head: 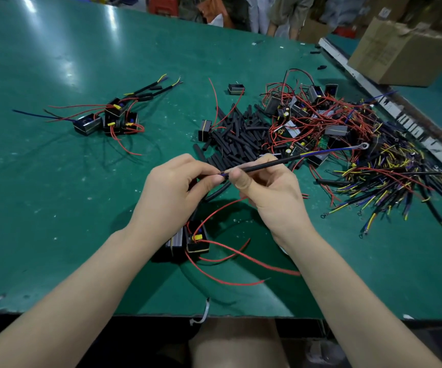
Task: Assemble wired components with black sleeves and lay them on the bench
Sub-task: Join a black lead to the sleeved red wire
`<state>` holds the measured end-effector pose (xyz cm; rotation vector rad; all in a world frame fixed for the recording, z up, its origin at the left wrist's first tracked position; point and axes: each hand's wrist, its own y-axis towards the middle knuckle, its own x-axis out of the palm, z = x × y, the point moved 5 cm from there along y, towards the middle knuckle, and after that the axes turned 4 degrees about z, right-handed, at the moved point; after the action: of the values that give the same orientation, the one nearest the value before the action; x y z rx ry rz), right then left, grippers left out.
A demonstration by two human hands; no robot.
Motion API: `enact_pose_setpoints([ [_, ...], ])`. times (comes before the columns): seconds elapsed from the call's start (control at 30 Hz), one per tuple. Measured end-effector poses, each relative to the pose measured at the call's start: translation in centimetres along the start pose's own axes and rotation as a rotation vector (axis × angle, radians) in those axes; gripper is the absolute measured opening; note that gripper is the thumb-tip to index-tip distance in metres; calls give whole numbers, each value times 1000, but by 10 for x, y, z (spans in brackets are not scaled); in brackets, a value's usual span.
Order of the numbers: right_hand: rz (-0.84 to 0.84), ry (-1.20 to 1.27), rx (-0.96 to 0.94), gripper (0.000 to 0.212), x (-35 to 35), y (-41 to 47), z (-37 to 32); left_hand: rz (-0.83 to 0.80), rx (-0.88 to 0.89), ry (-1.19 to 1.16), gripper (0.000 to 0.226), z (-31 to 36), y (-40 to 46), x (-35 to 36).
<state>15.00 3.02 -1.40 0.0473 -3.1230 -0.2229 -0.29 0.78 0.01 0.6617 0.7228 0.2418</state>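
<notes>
sleeving step: right hand pinches the thin black rubber sleeve on a blue-yellow lead; left hand fingers pinch its wire end. next, probably seat the sleeve, then lay it on the green worktop.

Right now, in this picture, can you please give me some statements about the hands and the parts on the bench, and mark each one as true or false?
1. Both hands hold one sleeved wire above the bench. True: the left hand pinches its near end and the right hand grips the sleeved wire.
2. The far end of this wire carries a metal ring terminal. True.
3. The pile of loose black sleeves lies left of the left hand. False: it lies beyond the hands, near the middle of the green bench.
4. The group of finished components lies on the far left. True.
5. The black component below the hands has blue wires. False: its wires are red.
</notes>
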Motion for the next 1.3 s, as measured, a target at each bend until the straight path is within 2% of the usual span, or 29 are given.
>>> enact_pose_setpoints([
  [0.07, 15, -5, -12, 20, -1, 1, 0, -31, -63, -50, 16, -2, 0, 0],
  [0.2, 48, 18, 12, 16, -6, 3, 3, -151, -335, -240, 11, -17, -3, 4],
  [0.33, 59, 62, 25, 29, -6, 2, 3, -242, -430, -440, 6, -22, -3, 5],
  [0.4, 72, 76, 18, 33, -5, 1, 3, -254, -436, -527, 13, -20, -3, 6],
  [0.63, 47, 54, -42, 20, -3, -2, 3, -108, -428, -601, 21, -21, -2, 3],
  [0.87, 33, 100, -27, 34, 2, -5, 2, -31, -278, -412, 15, -16, -3, -2],
  [0.93, 31, 94, -30, 23, 2, -5, 3, 10, -193, -328, 19, -12, -3, -4],
  [1.07, 36, 112, -43, 16, 5, -7, 1, 74, -60, -172, 16, -4, -3, -6],
  [1.3, 61, 126, -36, 23, 8, -9, 0, 103, -182, -280, 18, -8, -4, -5],
])
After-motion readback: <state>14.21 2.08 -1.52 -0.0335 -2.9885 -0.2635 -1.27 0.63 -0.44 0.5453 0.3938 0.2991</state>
